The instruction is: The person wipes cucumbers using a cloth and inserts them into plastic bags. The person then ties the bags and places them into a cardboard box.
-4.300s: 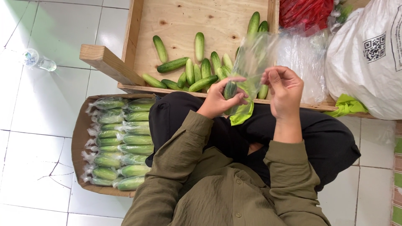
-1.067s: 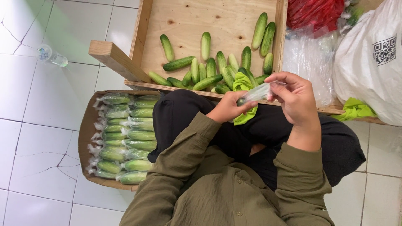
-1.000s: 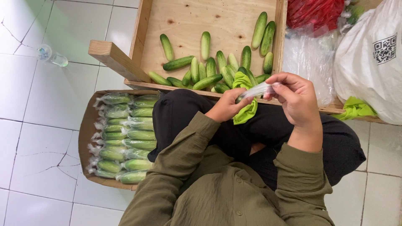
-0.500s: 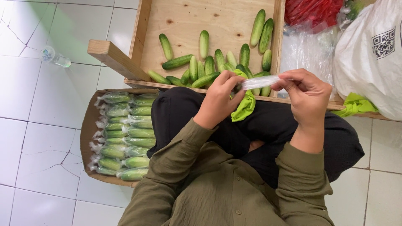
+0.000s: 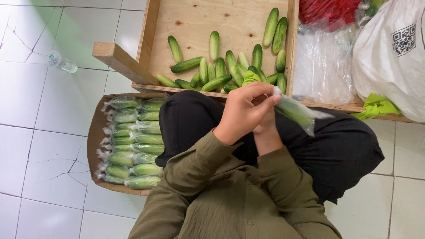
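- Left hand [image 5: 245,110] sits on top, over the lap; fingers curled, tips pinching the mouth end of a clear bag [image 5: 297,113] w/ a cucumber [image 5: 293,110] inside.
- Right hand [image 5: 265,130] is mostly hidden under the left; seems to grip the same bag end, but can't tell how its fingers stand.
- Bagged cucumber sticks out to the right of the hands, above the black-trousered thigh, tilted down a bit.
- Step, as I judge it: closing/twisting the bag end on one cucumber. Next move prob. calls for a tight hold on the neck so the wrap doesn't slip open.
- Cardboard box [image 5: 94,146] at the left knee: rows of wrapped cucumbers.
- Beyond the knees, wooden crate [image 5: 195,22] w/ loose cucumbers [image 5: 212,75].
- Far right: clear bags, white sack [image 5: 389,57].
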